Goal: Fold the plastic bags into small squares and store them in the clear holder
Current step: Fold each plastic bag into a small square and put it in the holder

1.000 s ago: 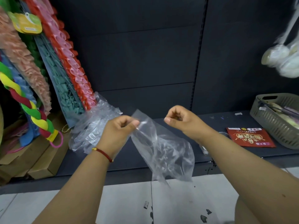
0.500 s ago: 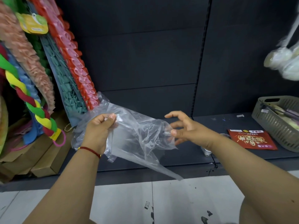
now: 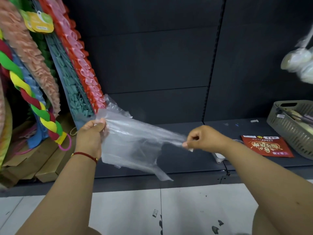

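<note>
A clear plastic bag [image 3: 135, 143] is stretched in the air between my two hands, above the front of a dark shelf [image 3: 186, 160]. My left hand [image 3: 90, 136], with a red cord on its wrist, grips the bag's left end. My right hand [image 3: 205, 139] pinches the bag's right end between thumb and curled fingers. The bag's lower part hangs down to a loose corner near the shelf edge. More crumpled clear plastic [image 3: 113, 106] shows behind my left hand. No clear holder is in view.
Colourful foam garlands [image 3: 33, 82] lean at the left over cardboard boxes [image 3: 42, 163]. On the shelf at the right lie a red packet [image 3: 267, 146] and a grey slotted basket [image 3: 291, 126]. White bagged items [image 3: 299, 63] hang at upper right. Below is a tiled floor [image 3: 186, 209].
My right hand, open half a second ago, has closed on the bag's right end and pulled it rightward. The bag went from bunched to stretched between both hands.
</note>
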{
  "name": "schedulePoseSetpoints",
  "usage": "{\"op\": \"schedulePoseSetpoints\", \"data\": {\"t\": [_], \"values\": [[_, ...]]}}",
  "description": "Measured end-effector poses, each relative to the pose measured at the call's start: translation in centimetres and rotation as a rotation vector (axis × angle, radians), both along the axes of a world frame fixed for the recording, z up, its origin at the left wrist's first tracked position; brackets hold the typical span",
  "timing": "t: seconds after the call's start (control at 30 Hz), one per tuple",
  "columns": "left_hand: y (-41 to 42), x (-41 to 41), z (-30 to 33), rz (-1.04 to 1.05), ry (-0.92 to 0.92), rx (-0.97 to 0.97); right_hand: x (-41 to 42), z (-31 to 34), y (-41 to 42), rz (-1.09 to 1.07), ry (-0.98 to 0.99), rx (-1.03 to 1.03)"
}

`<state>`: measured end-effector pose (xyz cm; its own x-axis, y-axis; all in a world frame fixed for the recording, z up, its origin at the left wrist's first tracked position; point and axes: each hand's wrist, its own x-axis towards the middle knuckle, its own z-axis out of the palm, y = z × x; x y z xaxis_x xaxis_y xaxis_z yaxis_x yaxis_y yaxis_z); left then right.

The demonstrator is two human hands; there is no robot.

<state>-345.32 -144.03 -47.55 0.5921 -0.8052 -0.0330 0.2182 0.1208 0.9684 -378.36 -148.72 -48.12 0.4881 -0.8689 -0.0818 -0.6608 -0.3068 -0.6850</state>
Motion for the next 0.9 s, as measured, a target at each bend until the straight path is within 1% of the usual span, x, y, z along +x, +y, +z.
{"op": "schedulePoseSetpoints", "data": {"t": [0.1, 0.17, 0.23, 0.3, 0.33, 0.4, 0.43, 0.47, 0.5, 0.6, 0.63, 0.67, 0.7, 0.8, 0.87, 0.9], "values": [[0.3, 0.3, -0.7, 0.003, -0.205, 0.066, -0.8, 0.7, -0.5, -0.092, -0.228, 0.008], [0.6, -0.1, -0.7, 0.032, -0.392, 0.073, -0.9, 0.6, -0.8, -0.150, -0.455, 0.034], [1.0, -0.7, -0.2, 0.063, -0.517, 0.049, -0.9, 0.9, -1.0, -0.209, -0.710, 0.075], [1.5, -1.5, 0.7, 0.071, -0.553, -0.008, -0.8, 1.6, -1.3, -0.278, -0.980, 0.141], [1.7, -2.0, 1.2, 0.066, -0.537, -0.043, -0.8, 2.1, -1.3, -0.323, -1.140, 0.189], [1.7, -3.0, 2.1, 0.059, -0.450, -0.110, -0.8, 2.9, -1.4, -0.352, -1.477, 0.295], [1.5, -3.3, 2.3, 0.061, -0.393, -0.132, -0.8, 3.1, -1.4, -0.323, -1.591, 0.348], [1.4, -3.8, 2.6, 0.057, -0.335, -0.145, -0.5, 3.1, -1.4, -0.273, -1.592, 0.393], [1.2, -4.1, 2.5, 0.048, -0.282, -0.151, 0.0, 2.7, -1.4, -0.212, -1.480, 0.417], [0.9, -4.9, 2.0, -0.012, -0.186, -0.131, 2.4, 1.2, -0.4, 0.008, -0.916, 0.433], [0.8, -5.1, 1.7, -0.032, -0.176, -0.129, 3.2, 0.9, 0.0, 0.039, -0.787, 0.455], [0.8, -5.4, 1.5, -0.046, -0.169, -0.121, 3.9, 0.8, 0.4, 0.030, -0.734, 0.482], [0.6, -5.5, 1.3, -0.048, -0.172, -0.110, 4.2, 0.7, 0.6, -0.008, -0.738, 0.500], [0.2, -5.3, 0.9, 0.007, -0.195, -0.040, 4.3, 0.8, 0.8, -0.176, -0.861, 0.491], [0.3, -5.3, 0.8, 0.003, -0.165, 0.008, 3.9, 1.1, 0.5, -0.209, -0.899, 0.460], [0.4, -5.2, 0.7, -0.037, -0.131, 0.031, 3.7, 1.2, 0.4, -0.218, -0.898, 0.439]]}}
